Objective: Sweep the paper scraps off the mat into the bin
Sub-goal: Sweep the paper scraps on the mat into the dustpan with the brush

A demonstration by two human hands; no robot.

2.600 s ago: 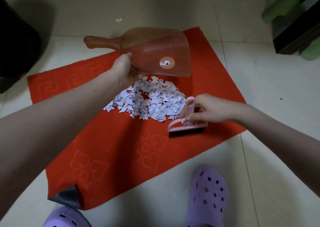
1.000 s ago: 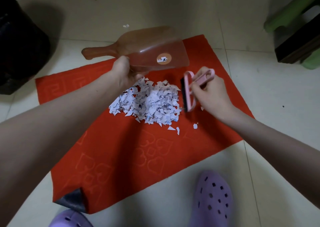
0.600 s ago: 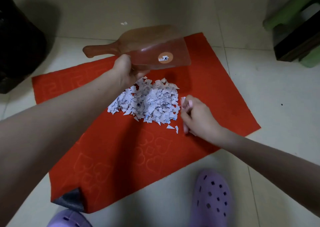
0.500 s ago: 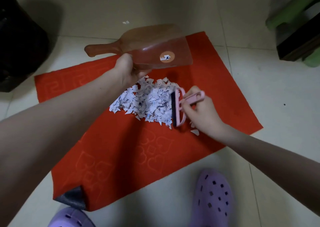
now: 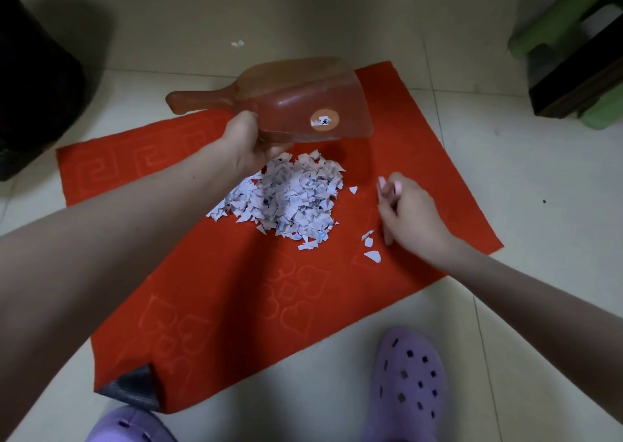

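Upper left of frame: dark container (image 5: 30, 87), presumably the bin, beside the red embossed mat (image 5: 236, 290). Left hand (image 5: 246, 145) grips the translucent brown plastic dustpan (image 5: 303, 104) by its edge, tilted just beyond the heap of white paper scraps (image 5: 290, 199) at mat centre. Right hand (image 5: 408, 215) curls round a small pink brush (image 5: 387, 185), mostly hidden. Recommendation: seat the pan's lip flat on the mat, then sweep heap and strays into it with short strokes.
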